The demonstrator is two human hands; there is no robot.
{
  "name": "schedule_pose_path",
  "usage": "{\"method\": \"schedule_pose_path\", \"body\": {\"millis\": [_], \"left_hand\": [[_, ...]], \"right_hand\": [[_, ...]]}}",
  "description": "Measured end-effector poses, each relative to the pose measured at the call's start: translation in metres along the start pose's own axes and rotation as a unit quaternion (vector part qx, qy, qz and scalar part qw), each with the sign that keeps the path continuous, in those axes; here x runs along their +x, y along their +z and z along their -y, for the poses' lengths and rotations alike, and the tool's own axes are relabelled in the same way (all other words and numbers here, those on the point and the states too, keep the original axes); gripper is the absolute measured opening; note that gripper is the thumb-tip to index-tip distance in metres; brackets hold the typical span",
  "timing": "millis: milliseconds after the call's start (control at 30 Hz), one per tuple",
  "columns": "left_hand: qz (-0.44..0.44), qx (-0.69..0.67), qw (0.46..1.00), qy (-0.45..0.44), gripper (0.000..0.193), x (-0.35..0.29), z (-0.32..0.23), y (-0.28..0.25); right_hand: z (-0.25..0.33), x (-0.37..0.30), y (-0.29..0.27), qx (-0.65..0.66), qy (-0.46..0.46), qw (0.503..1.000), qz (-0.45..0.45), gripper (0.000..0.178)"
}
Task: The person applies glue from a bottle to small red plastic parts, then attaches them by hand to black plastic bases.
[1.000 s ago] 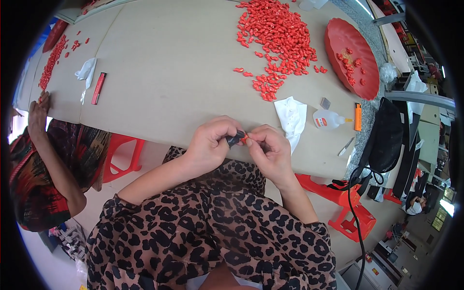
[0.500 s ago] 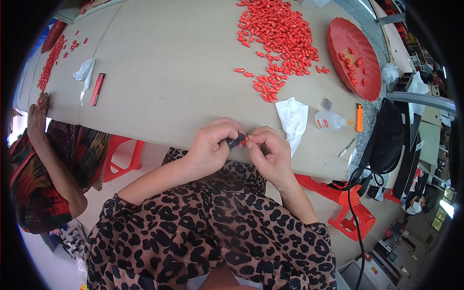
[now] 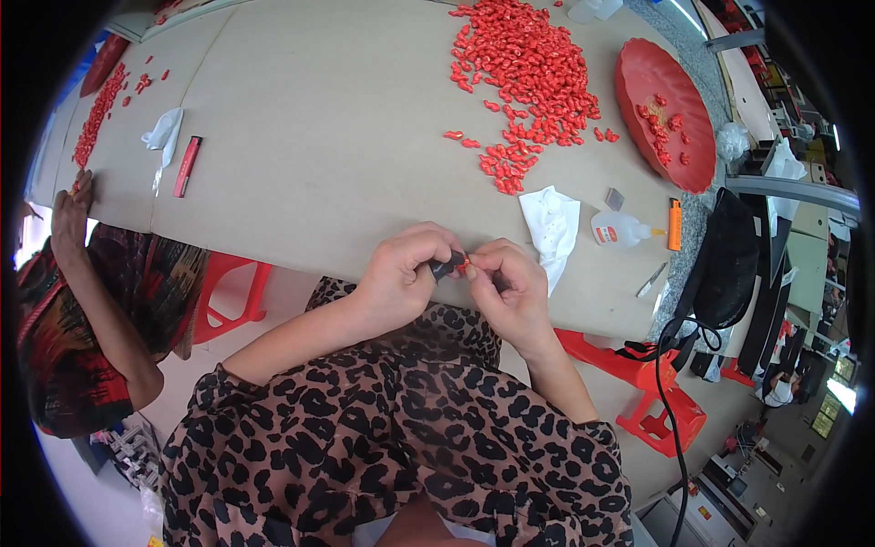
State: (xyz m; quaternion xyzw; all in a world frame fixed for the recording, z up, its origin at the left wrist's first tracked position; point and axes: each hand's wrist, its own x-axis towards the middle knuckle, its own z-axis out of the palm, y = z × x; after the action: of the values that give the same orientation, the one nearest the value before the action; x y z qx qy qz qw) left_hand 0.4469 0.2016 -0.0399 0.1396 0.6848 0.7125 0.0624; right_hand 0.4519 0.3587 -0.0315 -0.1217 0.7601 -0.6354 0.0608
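Observation:
Just over the table's near edge, my left hand (image 3: 401, 273) and my right hand (image 3: 510, 284) meet with their fingertips nearly touching. Pinched between them is a small glossy red piece (image 3: 464, 265), mostly covered by the fingers. A black, rounded thing (image 3: 444, 267) shows at my left fingertips; whether it is a finger cover or something held cannot be made out. Beyond my hands spreads a big heap of small red, peanut-shaped pieces (image 3: 524, 68). A crumpled white tissue (image 3: 551, 228) lies close by my right hand.
A red scalloped dish (image 3: 638, 123) with several red pieces stands at the right. Near it are a squeeze bottle (image 3: 620, 229), an orange lighter (image 3: 674, 224), a small blade-like tool (image 3: 652, 280) and a black bag (image 3: 729, 260). At left, a co-worker's hand (image 3: 71, 219) touches more red pieces.
My hands keep almost the same pinch and place. The view has shifted very slightly. Nothing has been picked up or put down.

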Motion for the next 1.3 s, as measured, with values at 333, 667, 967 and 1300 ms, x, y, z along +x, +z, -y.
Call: {"method": "schedule_pose_path", "body": {"millis": [333,667,967,1300], "left_hand": [[0.002,0.023,1.0,0.012,0.023,0.0,0.001,-0.001],[0.04,-0.168,0.976,-0.133,0.013,0.001,-0.01,-0.009],[0.044,-0.207,0.963,-0.164,0.01,0.004,-0.009,-0.012],[0.041,-0.165,0.972,-0.163,0.013,0.003,-0.011,-0.011]], "right_hand": [[-0.006,-0.001,0.002,0.046,0.004,0.999,-0.022,0.006],[-0.003,-0.006,0.0,0.002,-0.039,0.997,-0.065,0.009],[0.008,-0.005,0.002,0.0,-0.024,0.998,-0.06,0.012],[0.006,-0.004,-0.005,0.122,0.049,0.991,-0.012,0.01]]}}
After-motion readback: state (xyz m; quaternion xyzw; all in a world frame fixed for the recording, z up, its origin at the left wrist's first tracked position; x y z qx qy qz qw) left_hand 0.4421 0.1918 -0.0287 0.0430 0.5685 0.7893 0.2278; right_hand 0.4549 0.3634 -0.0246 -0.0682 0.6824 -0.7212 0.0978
